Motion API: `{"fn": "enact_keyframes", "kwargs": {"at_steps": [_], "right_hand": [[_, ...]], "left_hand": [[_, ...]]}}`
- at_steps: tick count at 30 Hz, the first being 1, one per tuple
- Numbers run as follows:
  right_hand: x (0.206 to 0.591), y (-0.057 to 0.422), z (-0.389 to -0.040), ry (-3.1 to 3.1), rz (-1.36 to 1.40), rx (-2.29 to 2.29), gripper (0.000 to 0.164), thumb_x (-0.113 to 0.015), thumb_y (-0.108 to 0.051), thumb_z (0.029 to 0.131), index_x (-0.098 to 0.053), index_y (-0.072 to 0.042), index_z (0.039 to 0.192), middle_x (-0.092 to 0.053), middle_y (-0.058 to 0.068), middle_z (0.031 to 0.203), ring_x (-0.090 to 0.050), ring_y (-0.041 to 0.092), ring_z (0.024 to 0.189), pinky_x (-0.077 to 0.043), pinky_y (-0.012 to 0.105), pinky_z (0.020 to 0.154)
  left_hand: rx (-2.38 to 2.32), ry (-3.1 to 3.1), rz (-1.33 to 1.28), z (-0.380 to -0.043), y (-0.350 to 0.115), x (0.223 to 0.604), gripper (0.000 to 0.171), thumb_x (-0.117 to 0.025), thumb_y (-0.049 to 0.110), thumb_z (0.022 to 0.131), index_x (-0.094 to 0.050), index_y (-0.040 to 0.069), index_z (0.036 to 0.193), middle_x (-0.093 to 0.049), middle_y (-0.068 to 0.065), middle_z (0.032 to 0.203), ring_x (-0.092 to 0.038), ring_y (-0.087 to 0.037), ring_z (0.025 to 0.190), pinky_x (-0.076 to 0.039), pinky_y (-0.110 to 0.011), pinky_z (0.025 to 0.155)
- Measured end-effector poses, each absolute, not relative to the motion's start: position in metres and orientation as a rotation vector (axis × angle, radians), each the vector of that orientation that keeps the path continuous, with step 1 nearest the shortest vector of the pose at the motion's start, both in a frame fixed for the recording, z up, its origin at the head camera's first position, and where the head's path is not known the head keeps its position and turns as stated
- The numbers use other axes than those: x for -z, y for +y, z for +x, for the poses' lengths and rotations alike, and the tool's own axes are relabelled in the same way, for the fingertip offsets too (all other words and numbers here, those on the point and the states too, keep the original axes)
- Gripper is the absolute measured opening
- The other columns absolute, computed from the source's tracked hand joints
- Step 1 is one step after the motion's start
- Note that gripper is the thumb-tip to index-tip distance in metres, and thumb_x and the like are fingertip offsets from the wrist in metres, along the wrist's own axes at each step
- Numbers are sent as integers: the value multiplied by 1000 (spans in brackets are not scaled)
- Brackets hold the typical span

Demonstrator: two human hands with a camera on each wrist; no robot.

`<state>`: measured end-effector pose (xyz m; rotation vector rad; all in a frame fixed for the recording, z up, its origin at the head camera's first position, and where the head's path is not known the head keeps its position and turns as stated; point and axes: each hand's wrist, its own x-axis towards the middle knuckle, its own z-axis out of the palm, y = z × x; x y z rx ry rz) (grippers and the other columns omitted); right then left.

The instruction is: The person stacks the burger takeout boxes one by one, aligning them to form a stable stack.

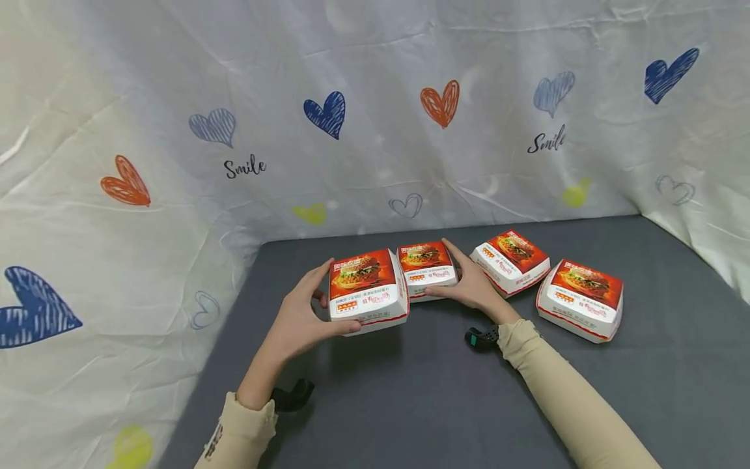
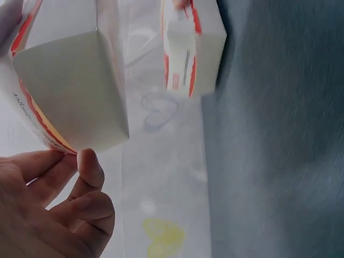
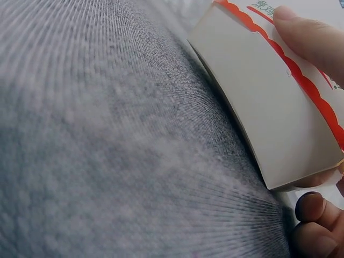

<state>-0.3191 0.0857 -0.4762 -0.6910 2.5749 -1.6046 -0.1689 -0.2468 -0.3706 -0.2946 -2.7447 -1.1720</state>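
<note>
My left hand (image 1: 300, 319) grips a red-and-white burger box (image 1: 368, 286) by its left side and front, thumb at the front corner. That box is raised off the table; its pale underside shows in the left wrist view. Just behind it and to the right, a second burger box (image 1: 424, 268) is held by my right hand (image 1: 473, 285), with the thumb on its front and fingers round its right side. In the right wrist view, this second box (image 3: 263, 102) sits on or very close to the grey cloth, the thumb (image 3: 314, 40) against its printed side.
Two more burger boxes stand to the right: one further back (image 1: 511, 262), another nearer (image 1: 580, 299). All are on a dark grey table (image 1: 410, 404). A white curtain (image 1: 375, 163) printed with hearts hangs behind the table and along its left.
</note>
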Motion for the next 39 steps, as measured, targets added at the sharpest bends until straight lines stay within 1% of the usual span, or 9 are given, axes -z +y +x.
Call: {"fn": "enact_keyframes", "kwargs": {"at_steps": [6,9,12,18,21,28,33,36,39], "right_hand": [[472,85,-318,2556,-713,1601,117,-93,-39,82,-17,-32,171,-29,12,173,-40,40,152,-37,63,118],[472,85,-317,2552,-696,1610,118,-93,-37,81,-18,-31,172,-29,13,173,-39,40,153,-36,63,119],[478,85,-315,2555,-692,1592,118,-92,-39,82,-17,-30,172,-29,14,173,-40,40,152,-37,63,118],[478,86,-315,2569,-706,1587,116,-92,-39,83,-17,-31,172,-28,13,173,-37,40,154,-35,63,120],[476,87,-317,2586,-724,1594,117,-91,-42,82,-17,-30,172,-28,13,174,-34,40,156,-34,63,121],[470,88,-320,2573,-726,1599,117,-91,-40,84,-15,-29,172,-27,13,174,-36,38,155,-34,60,121],[468,90,-318,2561,-702,1616,116,-91,-37,84,-15,-32,172,-28,13,173,-37,39,154,-33,61,122],[472,89,-318,2564,-702,1605,116,-90,-38,84,-15,-33,172,-27,12,174,-33,37,156,-32,60,123],[474,88,-318,2561,-700,1605,116,-91,-38,84,-15,-33,171,-27,11,174,-35,36,156,-32,59,123]], "left_hand": [[1201,-2740,-333,-158,-231,387,119,-99,40,72,-32,17,168,-51,-7,146,-49,-20,93,-42,-30,68],[1223,-2730,-342,-152,-225,394,119,-100,41,71,-34,19,168,-51,-5,146,-49,-19,93,-42,-29,67],[1236,-2738,-354,-143,-219,401,120,-101,42,69,-35,20,167,-52,-3,147,-49,-18,94,-43,-28,68],[1241,-2810,-375,-135,-203,407,121,-101,48,67,-37,21,166,-51,-1,148,-50,-17,102,-46,-29,73],[1223,-2836,-375,-136,-196,409,120,-100,51,67,-38,21,165,-51,-1,151,-50,-17,106,-48,-32,79],[1203,-2854,-389,-138,-189,417,124,-102,51,64,-38,21,166,-47,0,159,-52,-19,113,-50,-40,89],[1211,-2890,-389,-139,-186,422,124,-101,54,64,-39,19,166,-46,-2,161,-53,-23,126,-53,-48,101],[1205,-2936,-394,-138,-188,427,126,-101,55,63,-39,17,165,-45,-5,162,-50,-27,137,-48,-56,110],[1171,-2980,-400,-138,-190,431,128,-102,56,61,-40,15,164,-46,-7,162,-47,-31,142,-44,-61,113]]}}
